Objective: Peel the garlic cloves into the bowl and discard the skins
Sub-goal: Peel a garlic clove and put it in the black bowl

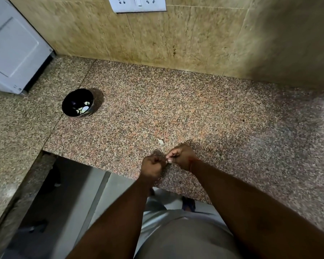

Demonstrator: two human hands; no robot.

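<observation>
Where the speckled granite bench (204,113) meets the tan tiled wall (176,40), a small dark bowl (68,107) at the far left, upright, just beside the seam in the stone. Inside it, several pale peeled garlic cloves (83,108), gathered toward the right side of the bowl; exact count hard to make out. Near the front edge of the bench, well apart from the bowl, both hands close together, knuckles up. Left hand (151,164) curled into a fist, fingers tucked under. Right hand (181,156) also curled, thumb and fingertips pinching toward the left one. Between the two, only a small pale bit of garlic clove (169,160) visible, touching both hands; most of it hidden by the fingers, so peeled or unpeeled not discernible. Thin red thread (192,164) round the right wrist. Just beyond the hands, a single pale scrap of skin (160,141) lying flat on the bench.

At the upper left, a white appliance (13,51) cut off by the frame edge. At the top, a white switch and socket plate (137,3), upper part cut off. Below the bench edge, floor and a grey garment, dim and blurred; a dark shape at a foot, too unclear to name.
</observation>
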